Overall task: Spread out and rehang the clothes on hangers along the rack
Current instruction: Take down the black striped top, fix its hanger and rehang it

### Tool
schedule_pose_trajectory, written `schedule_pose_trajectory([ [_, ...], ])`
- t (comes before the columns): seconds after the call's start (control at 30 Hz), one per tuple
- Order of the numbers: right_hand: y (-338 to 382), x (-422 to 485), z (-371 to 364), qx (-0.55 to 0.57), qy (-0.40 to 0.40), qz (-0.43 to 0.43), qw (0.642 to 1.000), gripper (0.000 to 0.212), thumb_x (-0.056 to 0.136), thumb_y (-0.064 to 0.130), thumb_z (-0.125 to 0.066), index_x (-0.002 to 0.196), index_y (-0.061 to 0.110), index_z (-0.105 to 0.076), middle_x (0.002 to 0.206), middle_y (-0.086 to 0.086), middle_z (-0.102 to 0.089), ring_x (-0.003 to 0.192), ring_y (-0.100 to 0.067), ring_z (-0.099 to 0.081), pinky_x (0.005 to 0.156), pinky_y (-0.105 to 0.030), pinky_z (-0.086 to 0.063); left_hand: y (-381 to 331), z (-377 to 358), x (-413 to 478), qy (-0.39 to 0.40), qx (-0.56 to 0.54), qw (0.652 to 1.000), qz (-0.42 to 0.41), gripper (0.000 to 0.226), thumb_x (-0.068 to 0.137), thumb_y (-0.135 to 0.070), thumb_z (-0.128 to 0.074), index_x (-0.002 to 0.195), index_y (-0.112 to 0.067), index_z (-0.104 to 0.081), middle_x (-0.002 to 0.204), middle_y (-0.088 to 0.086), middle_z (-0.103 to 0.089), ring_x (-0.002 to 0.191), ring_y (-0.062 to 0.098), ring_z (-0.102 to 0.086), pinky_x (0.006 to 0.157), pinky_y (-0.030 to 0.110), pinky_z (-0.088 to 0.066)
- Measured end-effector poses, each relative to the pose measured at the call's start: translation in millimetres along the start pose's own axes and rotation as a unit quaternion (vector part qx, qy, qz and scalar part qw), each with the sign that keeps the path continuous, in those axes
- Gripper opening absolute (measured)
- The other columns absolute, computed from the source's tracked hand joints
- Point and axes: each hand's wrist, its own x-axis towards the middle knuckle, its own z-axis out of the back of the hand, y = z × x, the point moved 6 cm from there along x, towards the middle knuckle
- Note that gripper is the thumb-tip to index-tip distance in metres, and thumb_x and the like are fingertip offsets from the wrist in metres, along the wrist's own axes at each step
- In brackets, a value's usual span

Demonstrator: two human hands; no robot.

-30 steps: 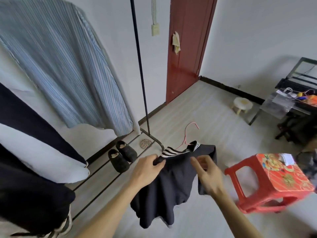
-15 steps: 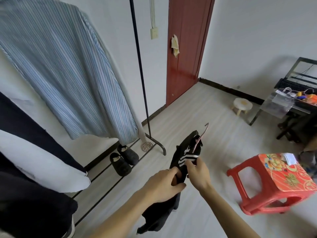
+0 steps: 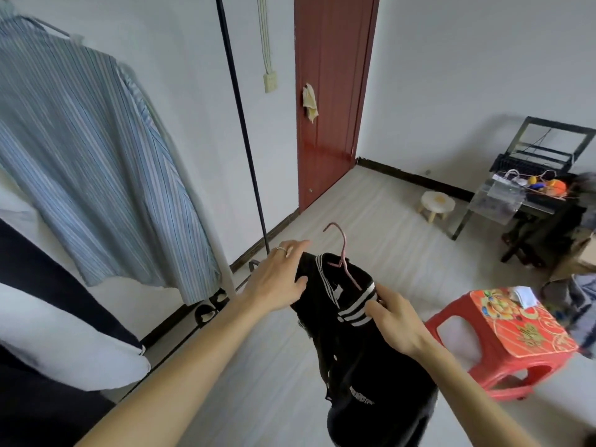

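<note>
Dangling black top (image 3: 371,366) hangs from right hand (image 3: 396,322) grip.

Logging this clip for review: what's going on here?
A person holds a black top with a pink hanger in its neck. The right hand pinches the striped collar; the left hand rests flat on the other shoulder. The hook is free, not yet on the rack, beside a hanging striped shirt.
</note>
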Motion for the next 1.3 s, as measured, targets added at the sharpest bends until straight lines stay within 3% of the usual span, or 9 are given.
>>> schedule_pose_trajectory([
  [0.1, 15, -6, 14, -0.018, 0.052, 0.033, 0.998, 0.015, 0.077, 0.019, -0.047, 0.084, 0.008, -0.055, 0.067, 0.003, -0.050, 0.063, -0.009, -0.043, 0.062, -0.029, -0.037, -12, 2, 18, 0.006, 0.053, 0.997, -0.051, 0.063, 0.090, -0.035, -0.058, 0.146, -0.031, -0.031, 0.150, 0.003, -0.041, 0.136, 0.025, -0.041, 0.103, 0.042, -0.044],
  [0.17, 20, -10, 26, -0.007, 0.069, 0.044, 0.997, 0.022, 0.072, 0.021, -0.047, 0.085, 0.011, -0.060, 0.068, -0.003, -0.056, 0.061, -0.012, -0.048, 0.062, -0.030, -0.041, -18, -2, 22, 0.028, 0.055, 0.995, -0.080, 0.026, 0.094, -0.040, -0.053, 0.117, -0.027, -0.054, 0.112, -0.005, -0.063, 0.112, 0.022, -0.058, 0.087, 0.038, -0.049],
  [0.23, 20, -10, 40, -0.006, 0.081, 0.052, 0.995, 0.029, 0.071, 0.026, -0.050, 0.094, 0.019, -0.067, 0.080, -0.008, -0.067, 0.069, -0.023, -0.058, 0.070, -0.036, -0.049, -20, -8, 18, 0.062, 0.033, 0.995, -0.069, 0.017, 0.101, -0.041, -0.044, 0.097, -0.027, -0.052, 0.078, -0.012, -0.051, 0.081, 0.019, -0.057, 0.065, 0.035, -0.043],
  [0.47, 7, -5, 35, -0.014, 0.235, 0.021, 0.972, 0.037, 0.077, 0.048, -0.059, 0.101, 0.021, -0.068, 0.095, -0.017, -0.069, 0.085, -0.021, -0.066, 0.092, -0.055, -0.046, 5, -14, -8, 0.085, -0.008, 0.996, -0.023, 0.029, 0.103, -0.040, -0.042, 0.108, -0.019, -0.061, 0.073, -0.003, -0.057, 0.066, 0.013, -0.055, 0.059, 0.029, -0.038],
  [0.6, 28, 7, 14, 0.028, 0.284, 0.040, 0.958, 0.042, 0.077, 0.045, -0.065, 0.111, 0.020, -0.066, 0.106, -0.014, -0.072, 0.103, -0.032, -0.067, 0.098, -0.052, -0.048, 31, -6, -24, 0.085, -0.048, 0.994, 0.049, 0.026, 0.103, -0.040, -0.042, 0.113, -0.024, -0.060, 0.079, 0.002, -0.063, 0.072, 0.016, -0.060, 0.071, 0.033, -0.049],
  [0.83, 99, 39, -34, 0.099, 0.300, 0.116, 0.942, 0.024, 0.077, 0.031, -0.069, 0.077, 0.012, -0.055, 0.070, -0.007, -0.047, 0.067, -0.020, -0.042, 0.068, -0.035, -0.031, 94, 49, -66, -0.024, -0.048, 0.982, 0.183, 0.028, 0.103, -0.035, -0.041, 0.121, -0.022, -0.057, 0.108, 0.001, -0.065, 0.100, 0.023, -0.062, 0.087, 0.039, -0.050],
  [0.97, 144, 51, -75, 0.143, 0.321, 0.135, 0.926, 0.018, 0.088, 0.016, -0.067, 0.080, 0.007, -0.053, 0.066, -0.008, -0.056, 0.062, -0.019, -0.051, 0.062, -0.029, -0.039, 126, 113, -107, -0.124, 0.056, 0.964, 0.227, 0.040, 0.100, -0.024, -0.045, 0.140, -0.028, -0.046, 0.144, -0.003, -0.045, 0.129, 0.019, -0.046, 0.099, 0.038, -0.046],
  [1.2, 254, 65, -130, 0.161, 0.267, 0.185, 0.932, 0.022, 0.086, 0.020, -0.065, 0.073, 0.013, -0.048, 0.062, 0.003, -0.058, 0.058, -0.012, -0.050, 0.065, -0.031, -0.037, 129, 264, -180, -0.405, 0.288, 0.841, 0.213, 0.047, 0.083, -0.012, -0.064, 0.129, -0.013, -0.058, 0.146, 0.014, -0.043, 0.131, 0.035, -0.044, 0.108, 0.047, -0.042],
  [1.3, 317, 71, -141, 0.166, 0.219, 0.225, 0.935, 0.024, 0.084, 0.021, -0.063, 0.073, 0.012, -0.045, 0.064, 0.000, -0.055, 0.063, -0.017, -0.050, 0.065, -0.033, -0.037, 141, 322, -199, -0.476, 0.250, 0.800, 0.266, 0.059, 0.086, -0.024, -0.064, 0.141, -0.019, -0.045, 0.156, 0.010, -0.029, 0.142, 0.030, -0.029, 0.117, 0.044, -0.030],
])
